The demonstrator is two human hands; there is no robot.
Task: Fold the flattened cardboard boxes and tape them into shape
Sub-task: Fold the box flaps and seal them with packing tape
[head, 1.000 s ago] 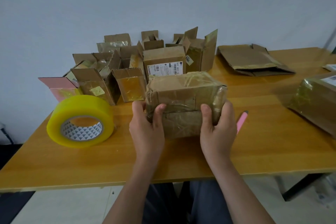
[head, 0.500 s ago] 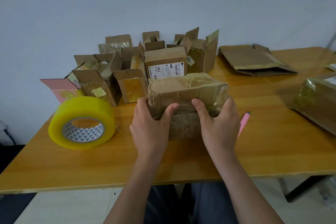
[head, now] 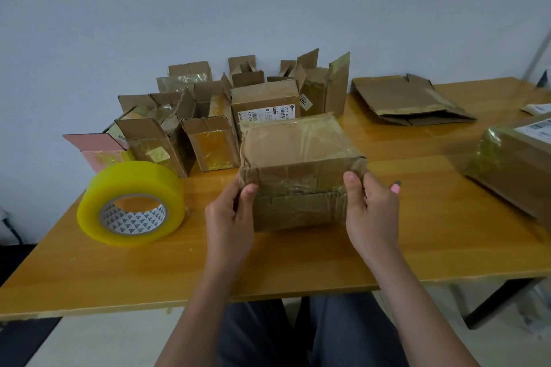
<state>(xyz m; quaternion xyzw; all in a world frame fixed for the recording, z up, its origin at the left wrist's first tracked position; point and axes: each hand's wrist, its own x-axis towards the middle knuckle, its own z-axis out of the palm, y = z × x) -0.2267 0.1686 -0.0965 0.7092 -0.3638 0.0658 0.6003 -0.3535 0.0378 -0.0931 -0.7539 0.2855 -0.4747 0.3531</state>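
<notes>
Cardboard box (head: 298, 170): sits on the table (head: 298, 259) near its front edge, close in front of the person, gripped at both ends. Old tape wrinkles across its top, and the near face shows two flaps meeting at an unsealed seam.
Left hand (head: 229, 214): grips the box's left end, thumb on the near face.
Right hand (head: 371, 211): grips the right end, thumb pressed at the upper right corner.
Tape roll (head: 131, 202): yellow, lying on the table well to the left of the box, untouched.
Risk, flaps: the near seam looks untaped; if either hand lets go to fetch the roll, the flaps may spring open.
Risk, walls: the cardboard is soft and creased, so a hard squeeze could buckle the ends and leave the box out of square.
Risk, pen: a pink pen (head: 396, 187) lies just behind the right hand and could be knocked away.
Change: half a second ago both thumbs met near the middle of the near face; now they have slid out to the corners.
</notes>
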